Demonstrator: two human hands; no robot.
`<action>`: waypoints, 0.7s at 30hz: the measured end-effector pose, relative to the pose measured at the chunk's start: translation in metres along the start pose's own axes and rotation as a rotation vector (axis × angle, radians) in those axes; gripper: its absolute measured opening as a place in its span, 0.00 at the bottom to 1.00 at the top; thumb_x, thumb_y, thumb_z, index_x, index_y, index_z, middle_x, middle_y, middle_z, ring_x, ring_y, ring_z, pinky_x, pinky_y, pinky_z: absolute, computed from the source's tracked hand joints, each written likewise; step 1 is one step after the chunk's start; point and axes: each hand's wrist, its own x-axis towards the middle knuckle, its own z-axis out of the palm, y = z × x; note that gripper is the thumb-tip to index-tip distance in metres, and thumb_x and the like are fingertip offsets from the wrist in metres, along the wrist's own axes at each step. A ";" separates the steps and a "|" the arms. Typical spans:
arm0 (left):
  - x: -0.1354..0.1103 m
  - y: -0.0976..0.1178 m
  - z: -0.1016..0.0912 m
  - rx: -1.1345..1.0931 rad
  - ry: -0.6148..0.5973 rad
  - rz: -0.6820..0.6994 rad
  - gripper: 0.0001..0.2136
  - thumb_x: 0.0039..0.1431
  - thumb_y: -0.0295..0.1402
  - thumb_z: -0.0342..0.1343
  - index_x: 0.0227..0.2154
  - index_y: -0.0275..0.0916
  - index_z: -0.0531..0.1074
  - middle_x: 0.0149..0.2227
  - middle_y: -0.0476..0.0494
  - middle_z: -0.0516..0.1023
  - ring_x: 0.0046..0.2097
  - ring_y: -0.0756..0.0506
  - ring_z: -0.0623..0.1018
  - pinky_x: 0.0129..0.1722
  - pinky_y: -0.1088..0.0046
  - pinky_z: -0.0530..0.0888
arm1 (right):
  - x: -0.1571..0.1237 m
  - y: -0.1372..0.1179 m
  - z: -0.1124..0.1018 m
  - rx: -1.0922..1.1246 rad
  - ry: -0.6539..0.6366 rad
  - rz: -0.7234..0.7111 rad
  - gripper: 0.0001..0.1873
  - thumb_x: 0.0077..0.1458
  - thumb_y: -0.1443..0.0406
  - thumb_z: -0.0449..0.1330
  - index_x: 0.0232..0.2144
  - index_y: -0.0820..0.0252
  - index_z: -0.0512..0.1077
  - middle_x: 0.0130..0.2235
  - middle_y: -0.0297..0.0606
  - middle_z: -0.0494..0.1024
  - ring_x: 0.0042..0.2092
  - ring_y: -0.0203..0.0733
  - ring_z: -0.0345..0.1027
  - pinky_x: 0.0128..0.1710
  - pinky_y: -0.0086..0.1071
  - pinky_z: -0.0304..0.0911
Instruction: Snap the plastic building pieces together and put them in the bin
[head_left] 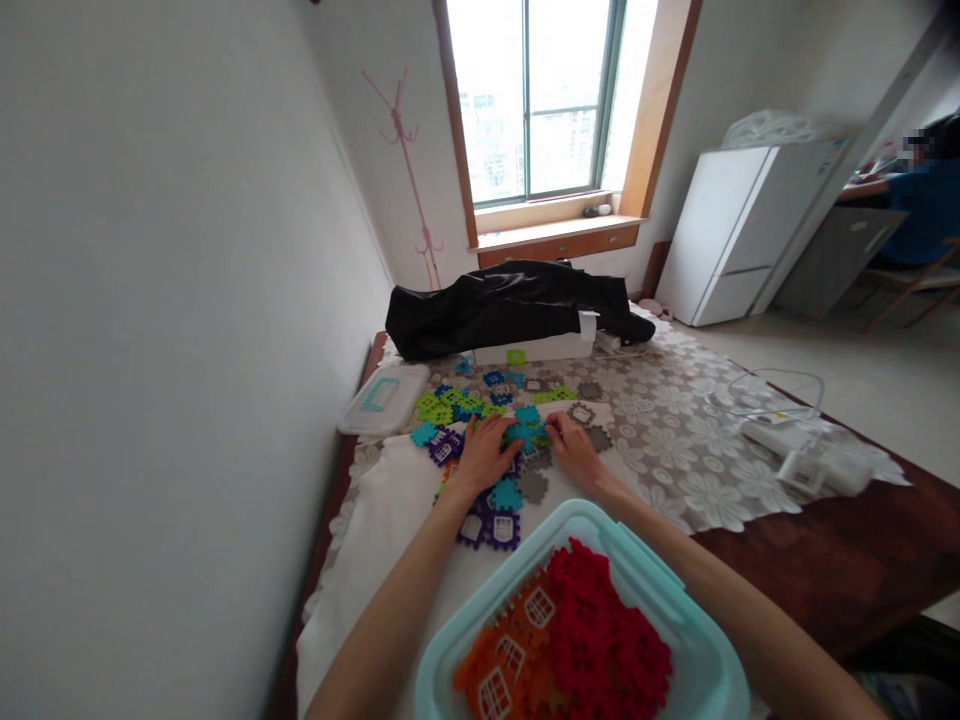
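Note:
My left hand (485, 450) and my right hand (576, 446) rest on a spread of toothed plastic building tiles on the table. Both pinch the same teal tile (527, 430) between them, fingers curled onto it. Purple tiles (491, 527), green tiles (442, 405), blue tiles (496, 380) and grey tiles (534, 485) lie around the hands. Close to me stands a teal plastic box (701, 640) filled with red tiles (600, 630) and orange tiles (510, 650).
A white lid (382, 398) lies at the table's left edge by the wall. A black bag (510, 300) and a white box (540, 348) sit at the far end. White chargers and cable (795, 440) lie at right. A person in blue (930, 200) sits far right.

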 end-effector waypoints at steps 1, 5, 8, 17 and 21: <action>0.000 0.000 0.000 -0.001 0.001 -0.006 0.16 0.70 0.40 0.58 0.58 0.45 0.73 0.60 0.40 0.79 0.68 0.37 0.71 0.74 0.42 0.52 | 0.000 0.000 0.000 0.011 0.008 0.015 0.11 0.68 0.59 0.50 0.43 0.57 0.69 0.38 0.41 0.80 0.40 0.48 0.74 0.43 0.38 0.64; 0.001 0.000 -0.002 -0.025 0.013 -0.022 0.13 0.68 0.37 0.60 0.54 0.43 0.73 0.58 0.40 0.80 0.65 0.38 0.74 0.73 0.44 0.54 | 0.001 0.001 0.001 0.058 0.039 0.035 0.12 0.66 0.58 0.51 0.44 0.57 0.69 0.38 0.42 0.81 0.40 0.49 0.75 0.43 0.39 0.65; 0.002 0.000 -0.001 -0.038 0.023 -0.026 0.12 0.67 0.35 0.61 0.52 0.43 0.74 0.55 0.41 0.81 0.62 0.38 0.76 0.73 0.45 0.55 | 0.001 0.002 0.002 0.122 0.061 0.042 0.14 0.66 0.60 0.51 0.50 0.57 0.68 0.36 0.39 0.81 0.41 0.49 0.77 0.45 0.39 0.66; 0.004 -0.002 0.001 -0.057 0.046 -0.055 0.12 0.67 0.33 0.60 0.52 0.43 0.74 0.54 0.41 0.82 0.61 0.39 0.77 0.73 0.46 0.57 | 0.005 0.005 0.000 0.143 0.126 -0.014 0.12 0.65 0.60 0.50 0.39 0.56 0.73 0.38 0.40 0.81 0.41 0.46 0.75 0.45 0.39 0.68; 0.004 -0.003 0.001 -0.107 0.078 -0.054 0.14 0.68 0.31 0.58 0.55 0.44 0.72 0.56 0.41 0.82 0.60 0.40 0.78 0.73 0.49 0.58 | 0.007 0.008 0.001 0.145 0.067 -0.003 0.16 0.63 0.60 0.55 0.47 0.58 0.77 0.47 0.44 0.83 0.44 0.48 0.76 0.47 0.41 0.71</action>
